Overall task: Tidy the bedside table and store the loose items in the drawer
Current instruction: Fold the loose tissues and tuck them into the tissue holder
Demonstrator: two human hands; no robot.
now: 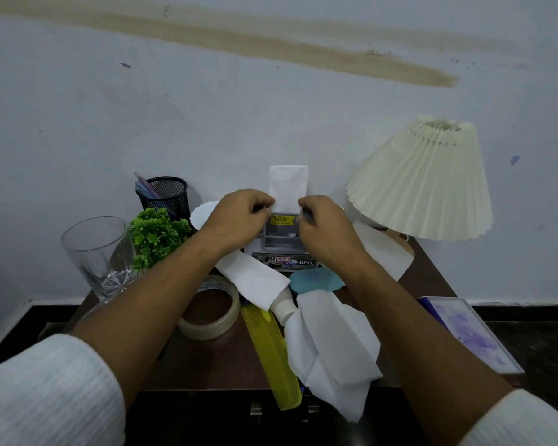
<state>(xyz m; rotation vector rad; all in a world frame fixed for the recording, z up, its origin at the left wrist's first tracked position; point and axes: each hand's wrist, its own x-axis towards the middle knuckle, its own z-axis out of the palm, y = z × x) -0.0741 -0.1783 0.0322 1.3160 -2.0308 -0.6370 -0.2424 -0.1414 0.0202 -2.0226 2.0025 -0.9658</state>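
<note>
1. Left grip [240, 220] and right grip [324, 226] are each pinched on a bottom corner of the folded tissue [288, 186], holding it upright in front of the wall.
2. The folded tissue sits just above a small grey box [279, 239] with a yellow price sticker, at the back-centre of the worktop [207, 365].
3. Loose on the worktop:
   - tape roll [210, 317]
   - yellow comb [271, 349]
   - white tube [284, 307], partly under a flat tissue [255, 278]
   - crumpled tissues [332, 342]
   - a blue item [314, 281] I can't identify
4. On the left are the glass [97, 252], plant [157, 236] and mesh pen cup [168, 194]. On the right are the pleated lamp [426, 185] and a purple book [471, 333] at the edge.
5. The drawer front [207, 413] is below the near edge. The comb tip and crumpled tissues overhang it.
</note>
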